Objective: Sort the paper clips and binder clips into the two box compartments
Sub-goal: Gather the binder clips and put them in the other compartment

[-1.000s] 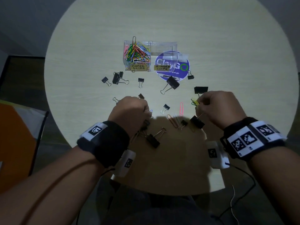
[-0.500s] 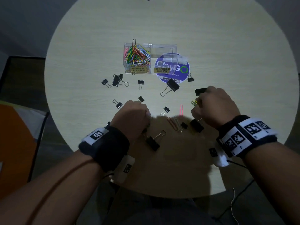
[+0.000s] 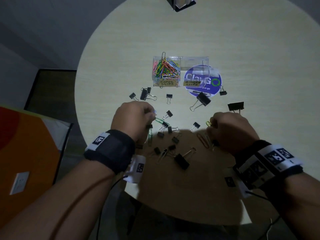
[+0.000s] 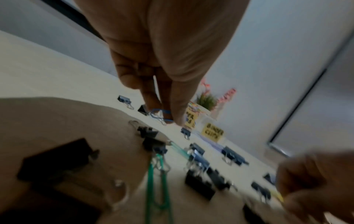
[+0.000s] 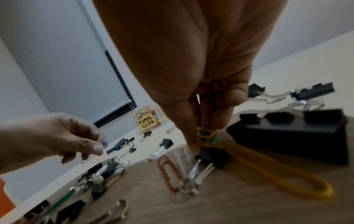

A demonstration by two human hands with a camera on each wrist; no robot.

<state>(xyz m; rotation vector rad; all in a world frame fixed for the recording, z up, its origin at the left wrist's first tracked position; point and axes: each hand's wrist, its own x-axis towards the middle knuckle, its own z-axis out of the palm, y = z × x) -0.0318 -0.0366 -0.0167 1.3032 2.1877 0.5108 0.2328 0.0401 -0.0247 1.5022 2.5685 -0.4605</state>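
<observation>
A clear two-compartment box (image 3: 181, 86) stands mid-table. Its left side holds a heap of coloured paper clips (image 3: 166, 70); the right side, labelled binder clips (image 3: 194, 70), looks empty. My left hand (image 3: 153, 115) pinches a blue paper clip (image 4: 161, 113) just above the table. My right hand (image 3: 211, 125) pinches a small bunch of yellow and green paper clips (image 5: 205, 134), fingertips down by an orange paper clip (image 3: 202, 140). Black binder clips (image 3: 202, 99) lie scattered between the box and my hands. Green paper clips (image 3: 160, 121) and a pale one (image 3: 162, 155) lie among them.
A round purple sticker (image 3: 210, 87) lies partly under the box. A dark holder (image 3: 181, 4) stands at the table's far edge. A large binder clip (image 3: 235, 106) sits just beyond my right hand. An orange panel (image 3: 26, 153) is off the table's left side.
My left hand has risen and shifted left with the blue paper clip, uncovering green clips. My right hand has moved left and nearer; the pink paper clip beside it is gone from the table.
</observation>
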